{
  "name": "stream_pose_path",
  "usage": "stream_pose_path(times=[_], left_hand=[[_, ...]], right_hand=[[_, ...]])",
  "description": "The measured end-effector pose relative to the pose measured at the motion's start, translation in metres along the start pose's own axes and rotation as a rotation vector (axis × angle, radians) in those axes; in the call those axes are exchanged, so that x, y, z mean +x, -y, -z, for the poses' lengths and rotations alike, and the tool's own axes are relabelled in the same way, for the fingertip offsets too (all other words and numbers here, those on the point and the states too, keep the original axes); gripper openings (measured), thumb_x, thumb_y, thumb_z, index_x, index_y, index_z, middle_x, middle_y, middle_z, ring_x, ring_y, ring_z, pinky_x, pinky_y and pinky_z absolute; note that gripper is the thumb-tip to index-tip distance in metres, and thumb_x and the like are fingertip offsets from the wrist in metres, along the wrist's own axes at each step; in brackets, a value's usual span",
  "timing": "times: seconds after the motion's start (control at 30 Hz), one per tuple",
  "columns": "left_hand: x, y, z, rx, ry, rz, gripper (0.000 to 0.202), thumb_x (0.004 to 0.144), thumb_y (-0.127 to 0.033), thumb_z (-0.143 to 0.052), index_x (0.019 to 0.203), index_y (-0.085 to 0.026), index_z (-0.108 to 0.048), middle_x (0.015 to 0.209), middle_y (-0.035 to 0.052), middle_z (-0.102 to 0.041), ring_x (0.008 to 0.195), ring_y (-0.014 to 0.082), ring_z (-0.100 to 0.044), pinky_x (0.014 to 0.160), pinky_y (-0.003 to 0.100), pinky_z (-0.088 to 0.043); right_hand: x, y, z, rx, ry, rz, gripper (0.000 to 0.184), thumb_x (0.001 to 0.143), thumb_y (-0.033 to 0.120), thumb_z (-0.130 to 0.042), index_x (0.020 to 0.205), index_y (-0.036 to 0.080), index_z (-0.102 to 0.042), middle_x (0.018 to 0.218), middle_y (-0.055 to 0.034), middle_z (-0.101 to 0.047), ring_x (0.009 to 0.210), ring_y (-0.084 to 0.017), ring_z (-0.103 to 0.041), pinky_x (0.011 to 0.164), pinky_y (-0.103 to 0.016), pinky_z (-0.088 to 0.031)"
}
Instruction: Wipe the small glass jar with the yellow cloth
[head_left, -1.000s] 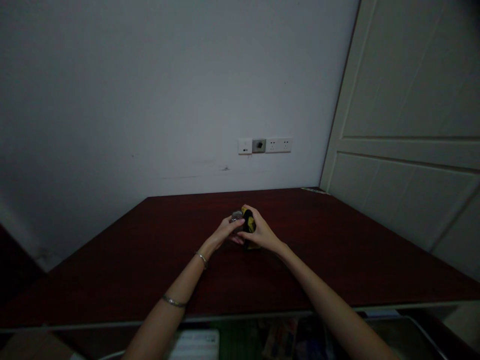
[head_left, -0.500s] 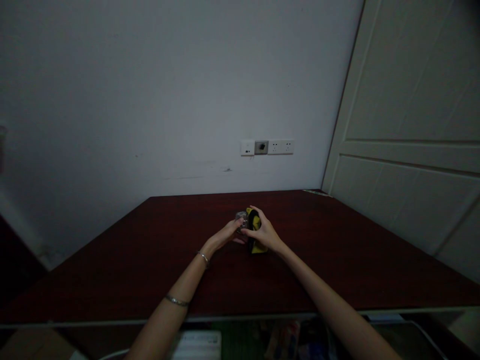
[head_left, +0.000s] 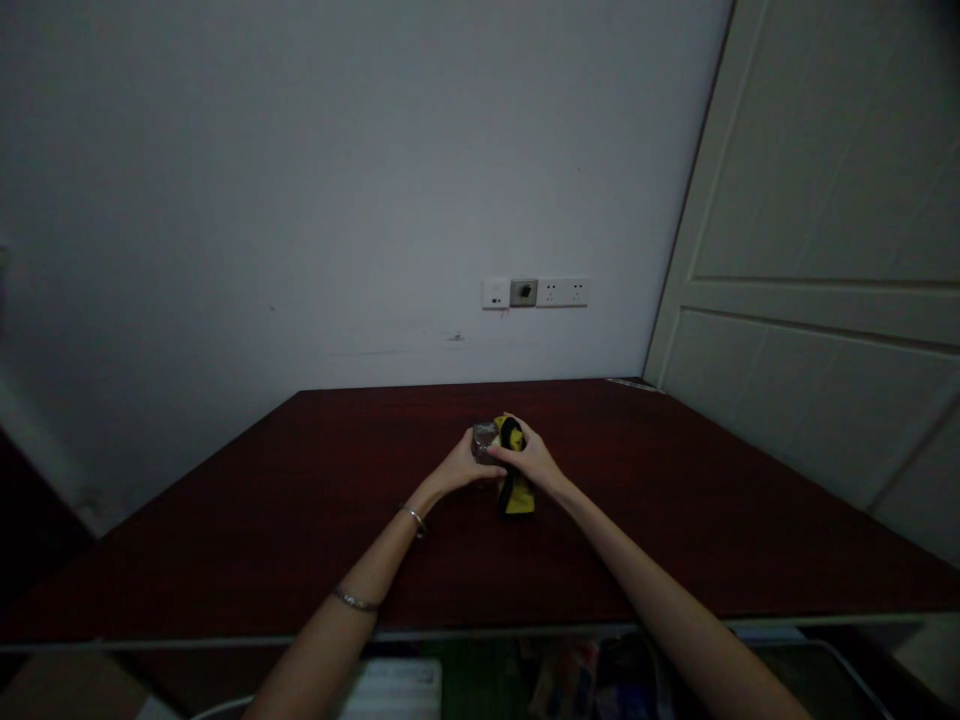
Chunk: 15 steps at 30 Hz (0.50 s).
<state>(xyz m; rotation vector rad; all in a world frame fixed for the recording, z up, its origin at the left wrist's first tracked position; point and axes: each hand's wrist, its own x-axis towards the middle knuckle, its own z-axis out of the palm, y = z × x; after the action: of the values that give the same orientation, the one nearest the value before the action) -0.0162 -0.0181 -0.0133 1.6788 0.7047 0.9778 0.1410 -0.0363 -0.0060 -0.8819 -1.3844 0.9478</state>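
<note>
Yellow and black cloth [head_left: 519, 498] is gripped in the right hand [head_left: 540, 466], beside a clear cup-like thing [head_left: 484, 434] gripped in the left hand [head_left: 456, 468], mid-frame; neither is let go yet.

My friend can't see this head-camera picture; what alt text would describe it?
A person's left hand holds a small, shiny greyish object beside a yellow-and-black, fabric-like item in the right hand, over a dark red, wood-look tabletop. Behind stands a pale, plain wall with a white, rectangular socket plate.
</note>
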Motion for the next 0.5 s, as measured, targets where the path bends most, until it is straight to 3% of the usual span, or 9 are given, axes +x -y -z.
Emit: stream_pose_path(times=[0.1,0.2,0.33,0.43,0.5], left_hand=[[-0.003,0.001,-0.001,0.036,-0.014,0.086,0.079,0.056,-0.03,-0.078,0.119,-0.017,-0.033,0.096,0.0076,-0.059,0.066,0.0142,-0.06,0.058,0.031,-0.052],[-0.005,0.001,-0.002,0.057,-0.03,0.093,0.076,0.057,-0.03,-0.077,0.118,-0.017,-0.033,0.095,0.0072,-0.058,0.06,0.0123,-0.059,0.049,0.026,-0.049],[-0.002,0.005,-0.003,0.05,-0.078,0.003,0.071,0.056,-0.023,-0.077,0.113,-0.015,-0.037,0.101,0.0091,-0.057,0.079,0.0164,-0.061,0.066,0.031,-0.052],[0.001,0.009,-0.004,0.05,-0.106,-0.076,0.07,0.054,-0.019,-0.078,0.112,-0.015,-0.039,0.108,0.0106,-0.056,0.095,0.0195,-0.058,0.084,0.036,-0.048],[0.001,0.011,-0.006,0.063,-0.111,-0.083,0.072,0.053,-0.018,-0.079,0.113,-0.014,-0.039,0.109,0.0112,-0.056,0.098,0.0205,-0.057,0.088,0.038,-0.046]], right_hand=[[-0.001,-0.002,0.0,0.002,0.019,0.002,0.079,0.054,0.032,-0.076,0.124,0.017,-0.044,0.111,-0.0086,-0.062,0.1,-0.022,-0.059,0.09,-0.035,-0.045],[-0.002,-0.003,0.0,0.003,0.043,-0.001,0.08,0.056,0.032,-0.076,0.127,0.018,-0.041,0.112,-0.009,-0.062,0.101,-0.022,-0.059,0.091,-0.036,-0.044],[-0.001,-0.002,-0.003,-0.003,-0.008,-0.004,0.064,0.066,0.038,-0.067,0.123,0.019,-0.046,0.117,-0.0091,-0.058,0.107,-0.022,-0.056,0.095,-0.036,-0.041],[0.001,-0.004,-0.006,0.002,-0.096,-0.031,0.049,0.075,0.043,-0.056,0.118,0.02,-0.05,0.119,-0.0083,-0.057,0.11,-0.022,-0.053,0.096,-0.037,-0.04],[0.002,-0.006,-0.007,-0.006,-0.131,-0.04,0.044,0.078,0.044,-0.051,0.115,0.021,-0.051,0.117,-0.008,-0.057,0.109,-0.021,-0.054,0.094,-0.036,-0.041]])
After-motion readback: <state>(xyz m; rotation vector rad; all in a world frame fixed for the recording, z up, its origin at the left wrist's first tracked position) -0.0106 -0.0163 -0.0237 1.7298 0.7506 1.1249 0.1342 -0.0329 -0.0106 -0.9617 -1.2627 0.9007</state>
